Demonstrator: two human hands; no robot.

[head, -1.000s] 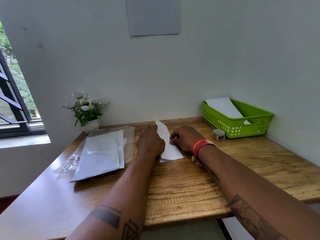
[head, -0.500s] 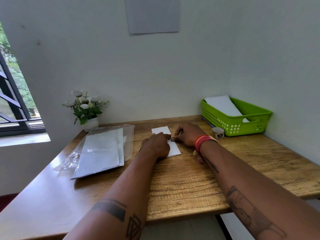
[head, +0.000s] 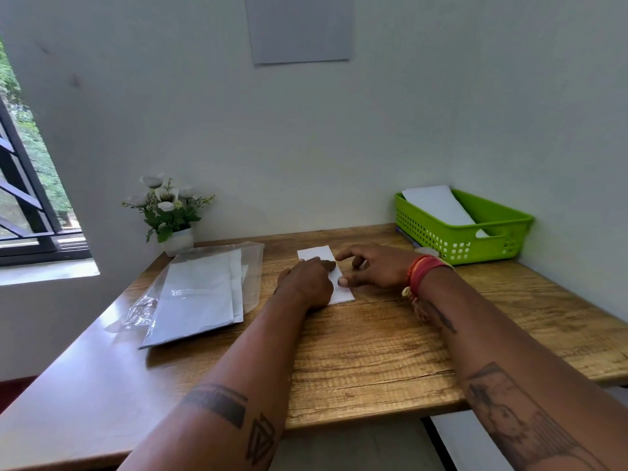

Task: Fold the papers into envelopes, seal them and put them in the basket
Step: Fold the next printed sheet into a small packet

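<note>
Where the wooden table (head: 373, 351) meets the back wall, a little right of the middle of its far edge, a folded white paper (head: 317, 255) lies flat as a narrow strip running from the far edge toward the near one; the left hand (head: 307, 283) rests palm down on its near-left part, fingers curled over it and one fingertip pressing at its right long edge; the right hand (head: 375, 266) is just beside that edge, fingers loosely spread and relaxed, the thumb tip touching the paper and the forefinger stretched out over it, holding nothing; the two hands are close together but not touching; the right wrist wears red and orange thread bands (head: 423, 271). At the far right corner stands the green plastic basket (head: 441, 239), against the right wall, with a white envelope (head: 438, 205) leaning inside it; bare wood lies between basket and right hand. Toward the left edge a stack of white sheets in a clear plastic sleeve (head: 200, 294) lies slanted, well apart from the folded paper; at the far left corner sits a small white pot of white flowers (head: 170, 212). The whole near half of the table, between the forearms and out to the near edge, is bare wood.
</note>
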